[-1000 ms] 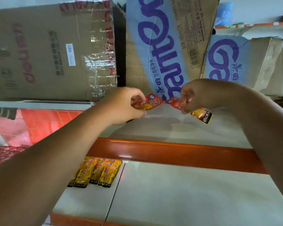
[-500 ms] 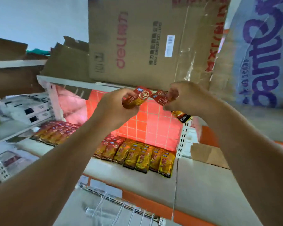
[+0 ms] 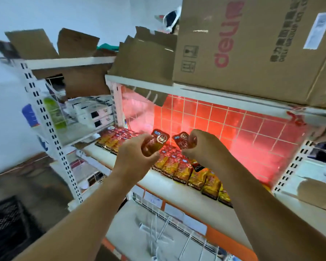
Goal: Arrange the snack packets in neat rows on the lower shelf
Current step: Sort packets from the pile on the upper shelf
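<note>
**Both hands are now down by the packet shelf**

Since half a second ago my view has swung to the left. The two hands now sit closer to the shelf (image 3: 158,182) where the snacks go.

On the far left, a small group of packets (image 3: 111,141) lies at the back of that shelf. Next comes the left hand (image 3: 137,157). Its fingers are curled round a red and gold packet (image 3: 155,143), held up in the air above the shelf. Just beside it, the right hand (image 3: 205,147) pinches a second packet (image 3: 183,143) by its top, and the black end hangs down below the hand. The two packets are near each other but not touching.

Under the hands and off to the right, a long row of packets (image 3: 179,169) lies flat, side by side.

Here is what I think could go wrong:
- The hanging black end is close over the row, so it could brush the packets and push them crooked on the way down.
- The right hand holds only a small bit of a shiny wrapper, so that packet could slip out.
- The packets at the right end of the row lie near the front edge, and a bump could knock them onto the wire rack (image 3: 167,223) below.
- My hands hide part of the row, so I cannot tell where the free spot is. I might lay a packet on top of another.
</note>
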`<state>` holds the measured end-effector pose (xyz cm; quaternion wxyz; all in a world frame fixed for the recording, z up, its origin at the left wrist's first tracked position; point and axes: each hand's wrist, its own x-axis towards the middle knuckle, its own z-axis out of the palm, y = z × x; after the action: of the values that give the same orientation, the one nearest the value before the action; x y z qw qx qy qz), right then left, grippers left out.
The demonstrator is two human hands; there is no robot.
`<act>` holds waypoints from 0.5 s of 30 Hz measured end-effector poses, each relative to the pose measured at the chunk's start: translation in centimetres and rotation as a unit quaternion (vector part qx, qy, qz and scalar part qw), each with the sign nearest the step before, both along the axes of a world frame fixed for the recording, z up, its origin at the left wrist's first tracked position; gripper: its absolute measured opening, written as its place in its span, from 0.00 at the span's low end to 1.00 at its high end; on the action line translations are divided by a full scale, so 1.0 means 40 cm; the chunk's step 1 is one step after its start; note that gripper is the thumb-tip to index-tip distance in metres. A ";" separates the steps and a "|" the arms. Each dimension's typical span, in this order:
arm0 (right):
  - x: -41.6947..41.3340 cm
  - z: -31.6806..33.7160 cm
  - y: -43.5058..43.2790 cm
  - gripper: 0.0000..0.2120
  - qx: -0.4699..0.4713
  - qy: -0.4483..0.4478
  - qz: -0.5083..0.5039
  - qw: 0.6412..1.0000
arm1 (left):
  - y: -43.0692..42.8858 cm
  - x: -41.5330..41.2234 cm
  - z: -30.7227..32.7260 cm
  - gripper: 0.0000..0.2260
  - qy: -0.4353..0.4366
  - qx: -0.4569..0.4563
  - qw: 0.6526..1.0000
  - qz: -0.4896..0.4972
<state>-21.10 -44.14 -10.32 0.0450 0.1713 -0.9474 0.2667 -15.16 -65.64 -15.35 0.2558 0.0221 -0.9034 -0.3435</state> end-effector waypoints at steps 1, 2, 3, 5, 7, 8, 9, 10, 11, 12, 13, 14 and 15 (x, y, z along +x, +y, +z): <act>-0.014 -0.035 -0.018 0.14 0.000 -0.013 -0.001 1.000 | -0.016 -0.013 -0.032 0.21 -0.009 0.002 1.000 0.009; -0.027 -0.067 -0.030 0.15 0.002 -0.025 -0.005 1.000 | -0.027 -0.025 -0.061 0.21 -0.017 0.004 1.000 0.020; -0.040 -0.097 -0.041 0.15 0.004 -0.033 -0.008 0.999 | -0.034 -0.036 -0.086 0.20 -0.024 0.008 0.999 0.031; -0.080 -0.156 -0.065 0.17 0.004 -0.044 -0.015 0.999 | -0.050 -0.069 -0.134 0.21 -0.039 0.013 0.998 0.048; -0.122 -0.203 -0.092 0.19 -0.001 -0.054 -0.025 0.998 | -0.065 -0.107 -0.174 0.21 -0.051 0.021 0.997 0.059; -0.140 -0.220 -0.105 0.19 -0.005 -0.059 -0.029 0.998 | -0.073 -0.123 -0.189 0.21 -0.057 0.027 0.996 0.062; -0.166 -0.238 -0.120 0.19 -0.010 -0.067 -0.031 0.997 | -0.084 -0.144 -0.203 0.21 -0.068 0.031 0.995 0.070; -0.187 -0.254 -0.132 0.19 -0.016 -0.079 -0.031 0.996 | -0.091 -0.163 -0.214 0.20 -0.078 0.034 0.994 0.075; -0.210 -0.269 -0.146 0.19 -0.023 -0.092 -0.031 0.995 | -0.102 -0.183 -0.227 0.20 -0.090 0.035 0.992 0.082; -0.230 -0.284 -0.159 0.19 -0.025 -0.102 -0.030 0.994 | -0.112 -0.201 -0.240 0.19 -0.101 0.037 0.990 0.088; -0.246 -0.296 -0.170 0.19 -0.020 -0.105 -0.029 0.994 | -0.120 -0.215 -0.251 0.19 -0.112 0.037 0.988 0.095; -0.268 -0.310 -0.183 0.20 -0.008 -0.104 -0.028 0.994 | -0.131 -0.236 -0.267 0.19 -0.117 0.034 0.987 0.103; -0.285 -0.322 -0.194 0.21 0.009 -0.100 -0.028 0.995 | -0.140 -0.254 -0.282 0.19 -0.120 0.032 0.986 0.110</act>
<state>-32.50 -51.90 -23.22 -0.0441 0.1177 -0.9540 0.2723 -25.31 -71.23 -26.65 0.1809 0.1701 -0.9084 -0.3365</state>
